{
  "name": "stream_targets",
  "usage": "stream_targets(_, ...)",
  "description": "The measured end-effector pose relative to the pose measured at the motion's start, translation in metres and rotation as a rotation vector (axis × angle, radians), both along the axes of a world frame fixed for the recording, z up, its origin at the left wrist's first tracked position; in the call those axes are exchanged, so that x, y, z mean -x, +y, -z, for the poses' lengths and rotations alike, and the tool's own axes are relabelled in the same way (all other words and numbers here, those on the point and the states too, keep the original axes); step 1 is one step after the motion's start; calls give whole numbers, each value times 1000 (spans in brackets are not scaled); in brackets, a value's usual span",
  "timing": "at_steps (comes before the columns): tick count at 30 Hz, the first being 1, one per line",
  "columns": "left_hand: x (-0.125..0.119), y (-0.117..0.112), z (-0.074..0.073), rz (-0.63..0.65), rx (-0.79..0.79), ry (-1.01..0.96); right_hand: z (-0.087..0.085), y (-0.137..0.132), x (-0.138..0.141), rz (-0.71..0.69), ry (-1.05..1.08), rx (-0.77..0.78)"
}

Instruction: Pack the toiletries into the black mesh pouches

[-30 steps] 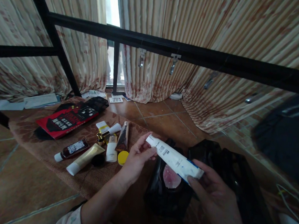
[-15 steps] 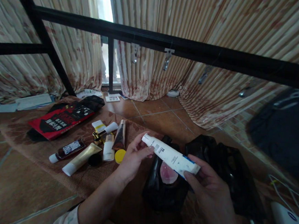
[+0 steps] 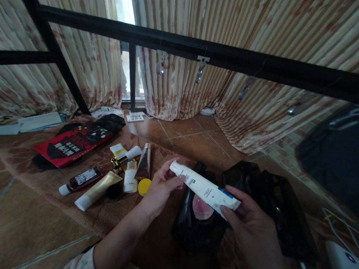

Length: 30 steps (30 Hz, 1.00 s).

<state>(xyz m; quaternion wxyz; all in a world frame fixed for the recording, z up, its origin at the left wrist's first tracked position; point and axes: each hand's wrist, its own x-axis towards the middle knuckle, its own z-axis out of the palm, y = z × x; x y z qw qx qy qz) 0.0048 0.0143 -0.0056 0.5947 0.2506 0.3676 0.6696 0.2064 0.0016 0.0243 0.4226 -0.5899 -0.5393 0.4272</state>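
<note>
Between both hands I hold a white squeeze tube [image 3: 204, 187] with dark print and a blue patch, slanting down to the right. My left hand [image 3: 161, 185] pinches its capped end. My right hand [image 3: 248, 223] grips the flat end, thumb on top. Beneath the tube lies a black bag [image 3: 198, 237] with a round pink item [image 3: 202, 209] on it. Left of my left hand are a yellow round lid [image 3: 144, 187], a white bottle [image 3: 130, 177], a brown tube [image 3: 144, 163], a gold tube [image 3: 98, 191] and a dark red bottle [image 3: 81, 180].
A red and black book [image 3: 73, 144] lies on the brown cloth [image 3: 54, 182] at the left. More black bags [image 3: 273, 208] and a white power bank [image 3: 345, 263] with a cable sit at the right. A black metal bar [image 3: 180, 45] with hanging clips crosses ahead, before curtains [image 3: 207, 16].
The tube has turned slightly about its length, shifting its print and blue patch. Both hands keep nearly the same places and grips.
</note>
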Motion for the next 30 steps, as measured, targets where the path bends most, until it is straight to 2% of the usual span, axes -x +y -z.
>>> stream_targets(30, 1, 3, 3, 16, -17, 17, 2, 2, 1, -15, -143, 19)
